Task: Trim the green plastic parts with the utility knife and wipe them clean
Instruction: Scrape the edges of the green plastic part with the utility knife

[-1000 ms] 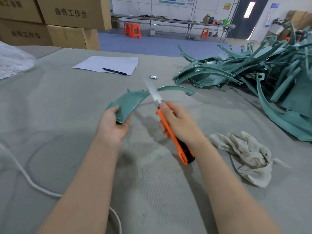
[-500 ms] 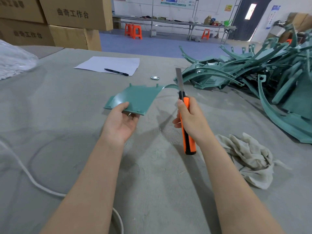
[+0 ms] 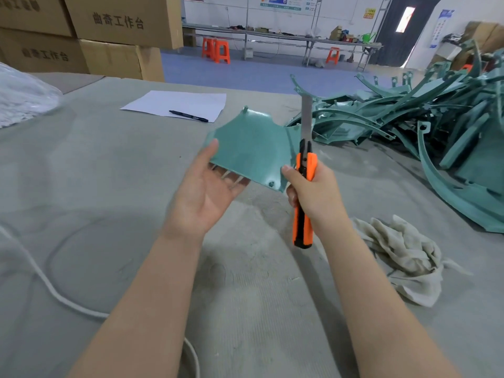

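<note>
Obs. Left hand [image 3: 207, 192] is palm up above the felt-covered bench [image 3: 109, 186]. Its fingers run straight under the green plastic part [image 3: 248, 143] and the thumb lies on the upper face at the near-left edge. This is a light pinch, with the part carried flat and clear of the bench. Judged reason: the broad face is turned up to the eye and the right-hand edge is left free for the knife.

Right hand [image 3: 316, 189] is wrapped fully around the orange handle of the utility knife [image 3: 302, 230]. The thumb tip is close to the part's near-right corner; whether it touches, cannot tell. The blade [image 3: 306, 118] is run well out and stands nearly upright, just beside the part's right edge. Whether steel meets plastic cannot be told from here. Reads as lining up a trimming stroke along that edge, not yet cutting.

Rag [image 3: 403, 257] lies crumpled on the bench to the right of the knife arm, presumably parked within reach for the wipe after trimming. Pile of green parts [image 3: 409, 118] is heaped far right, well apart from the hands. A sheet of paper [image 3: 180, 103] with a pen [image 3: 188, 115] on it lies beyond the left hand.

Risk note: long exposed blade, with the thumb close to the likely cut line.
</note>
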Demonstrator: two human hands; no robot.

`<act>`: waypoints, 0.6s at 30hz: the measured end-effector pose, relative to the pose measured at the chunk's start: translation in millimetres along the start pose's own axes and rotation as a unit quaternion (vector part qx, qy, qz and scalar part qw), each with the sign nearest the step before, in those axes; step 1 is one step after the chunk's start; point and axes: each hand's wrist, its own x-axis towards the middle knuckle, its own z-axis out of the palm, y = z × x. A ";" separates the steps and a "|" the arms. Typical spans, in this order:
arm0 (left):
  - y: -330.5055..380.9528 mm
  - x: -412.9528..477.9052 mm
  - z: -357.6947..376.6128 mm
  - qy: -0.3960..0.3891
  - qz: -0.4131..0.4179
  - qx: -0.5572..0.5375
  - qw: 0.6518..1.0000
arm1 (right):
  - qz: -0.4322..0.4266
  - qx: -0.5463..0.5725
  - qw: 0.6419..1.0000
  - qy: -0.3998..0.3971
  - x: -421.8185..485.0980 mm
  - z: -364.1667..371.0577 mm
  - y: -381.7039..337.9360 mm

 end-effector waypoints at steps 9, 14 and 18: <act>-1.2 5.1 -18.3 0.134 -0.017 0.375 0.917 | 0.043 -0.016 0.993 -0.113 -1.0 -19.0 -4.1; -2.8 6.6 -21.8 0.201 0.070 0.446 0.869 | 0.095 0.094 0.980 -0.149 -3.9 -28.5 -12.5; 0.5 8.3 -25.3 0.231 0.086 0.424 0.871 | 0.057 0.035 0.981 -0.183 -5.1 -42.7 -13.8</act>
